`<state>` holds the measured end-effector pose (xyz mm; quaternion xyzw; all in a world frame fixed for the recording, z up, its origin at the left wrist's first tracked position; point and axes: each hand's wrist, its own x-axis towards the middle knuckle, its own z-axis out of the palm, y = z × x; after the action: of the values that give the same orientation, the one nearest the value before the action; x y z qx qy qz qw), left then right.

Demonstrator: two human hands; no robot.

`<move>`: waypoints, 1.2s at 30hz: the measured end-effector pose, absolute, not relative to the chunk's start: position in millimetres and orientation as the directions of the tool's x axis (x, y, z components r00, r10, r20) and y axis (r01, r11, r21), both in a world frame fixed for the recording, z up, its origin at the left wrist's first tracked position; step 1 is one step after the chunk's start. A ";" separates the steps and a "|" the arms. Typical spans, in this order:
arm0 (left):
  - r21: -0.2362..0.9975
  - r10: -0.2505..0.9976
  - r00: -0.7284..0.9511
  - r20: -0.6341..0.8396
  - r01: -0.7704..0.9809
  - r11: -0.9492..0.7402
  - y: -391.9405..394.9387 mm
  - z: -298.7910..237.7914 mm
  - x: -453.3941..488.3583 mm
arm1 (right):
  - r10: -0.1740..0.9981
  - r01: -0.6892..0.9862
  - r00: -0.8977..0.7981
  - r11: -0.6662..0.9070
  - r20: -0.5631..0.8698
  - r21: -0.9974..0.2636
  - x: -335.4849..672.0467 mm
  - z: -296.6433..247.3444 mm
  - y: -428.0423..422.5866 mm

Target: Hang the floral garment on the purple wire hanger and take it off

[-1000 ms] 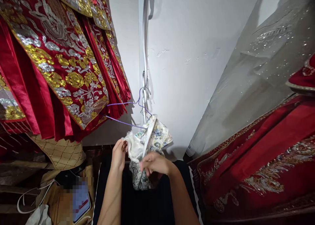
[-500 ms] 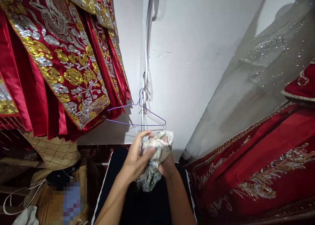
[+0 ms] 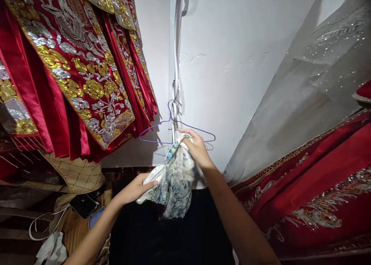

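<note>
So both hands are busy with a floral cloth [image 3: 179, 182] here — whitish, with a blue and yellowish-green print, all bunched up. It sits right in front of the person, between the two hands, above a dark area at the lap. The left hand [image 3: 142, 189] grips its lower left edge, thumb flat on top and the other fingers mostly hidden. The right hand [image 3: 196, 146] grasps the upper end, fingers curled into the fold; the cloth is a bit blurry just below it.

Right behind that there's a thin purple hanger [image 3: 171, 119] by a white strip [image 3: 175, 60] running down the white wall [image 3: 226, 33]. Cloth and right hand cover the middle of its bottom bar, and I can't tell whether they touch it.

Off to the left hangs a red skirt [image 3: 95, 89] loaded with gold and silver sequins, with a tan quilted fabric [image 3: 77, 176] beneath. Lower down, a phone [image 3: 95, 218] lies on a wooden surface [image 3: 71, 234] near a white cable [image 3: 34, 220]. Over on the right — sheer sparkly fabric [image 3: 284, 99] and a beaded dark red garment [image 3: 315, 184].
</note>
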<state>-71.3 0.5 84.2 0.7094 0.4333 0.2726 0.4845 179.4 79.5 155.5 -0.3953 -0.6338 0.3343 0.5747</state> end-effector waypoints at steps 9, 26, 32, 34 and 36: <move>0.441 0.954 0.288 -0.082 0.869 -0.225 42.6 78.9 -130.7 | 0.935 0.405 -0.116 0.352 0.334 -0.844 211.0 90.1 115.1; 0.579 0.822 0.178 0.542 0.629 -0.518 71.1 176.1 -98.5 | 0.909 0.328 -0.292 0.388 0.299 -0.861 219.3 115.8 63.0; 0.562 0.835 0.228 0.501 0.648 -0.515 74.5 185.6 -107.8 | 0.864 0.615 0.118 0.323 0.489 -0.719 283.2 142.9 87.7; 0.533 0.817 0.243 0.523 0.654 -0.536 80.1 185.9 -108.7 | 0.902 0.604 0.020 0.333 0.431 -0.725 298.8 155.7 96.1; 0.480 0.785 0.189 0.590 0.700 -0.529 88.2 186.1 -111.2 | 0.943 0.520 -0.165 0.332 0.289 -0.787 311.6 170.6 97.2</move>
<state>-111.2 88.2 186.1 0.7693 0.4827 0.4154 0.0511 311.6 97.2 170.6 -0.5117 -0.7147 0.2682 0.3943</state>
